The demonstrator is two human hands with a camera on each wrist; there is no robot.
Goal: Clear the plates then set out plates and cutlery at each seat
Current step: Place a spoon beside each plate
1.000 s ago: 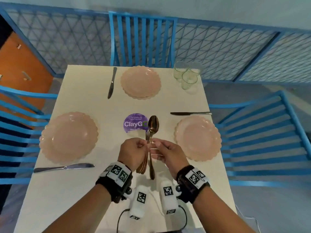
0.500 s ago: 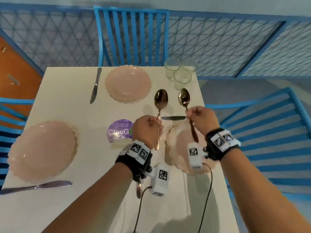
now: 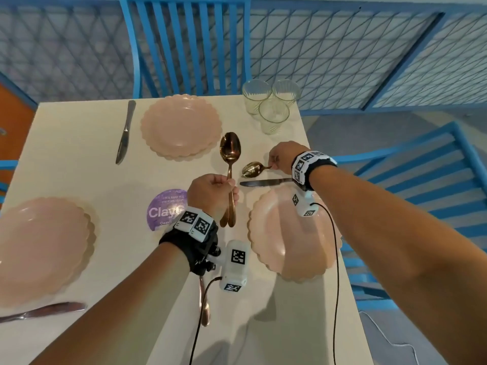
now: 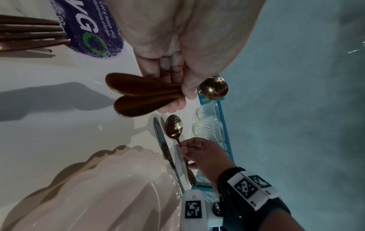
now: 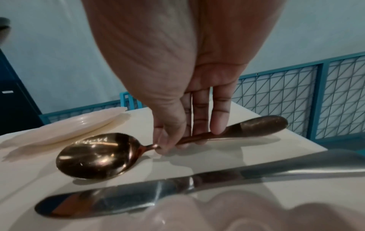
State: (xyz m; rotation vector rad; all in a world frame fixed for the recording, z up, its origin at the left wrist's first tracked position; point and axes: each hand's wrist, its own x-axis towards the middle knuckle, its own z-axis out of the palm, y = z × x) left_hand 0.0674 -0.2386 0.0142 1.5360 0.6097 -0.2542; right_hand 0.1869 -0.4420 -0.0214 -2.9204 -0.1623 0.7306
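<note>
Three pink plates, three knives and three glasses sit on the bench, the left hand grips two copper handles, and the right hand's fingers pinch one spoon lying beside the right-side knife.

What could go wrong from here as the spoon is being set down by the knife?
1. The right hand holds the spoon low beside the knife; setting it down could nudge the knife askew.
2. The left hand grips two copper handles in one fist; one could slip out.
3. The glasses stand close behind the right wrist; pulling back might knock them.
</note>
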